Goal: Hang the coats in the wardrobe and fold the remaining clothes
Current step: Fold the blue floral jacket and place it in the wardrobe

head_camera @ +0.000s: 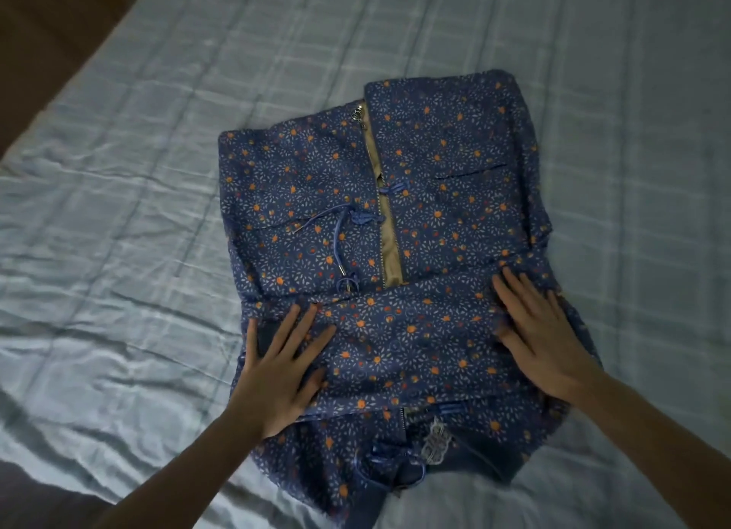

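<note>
There, a blue flower-print jacket [415,196], part-folded, zip [385,212] half open.

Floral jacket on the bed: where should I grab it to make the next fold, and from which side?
Probably by the two near corners of the floral jacket, beside where the left hand and right hand now press flat on the folded-over band. Come from the near edge and lift away, toward the zipper pull: it lies flat on the bedsheet, zipper running lengthwise, so it folds crosswise.
</note>
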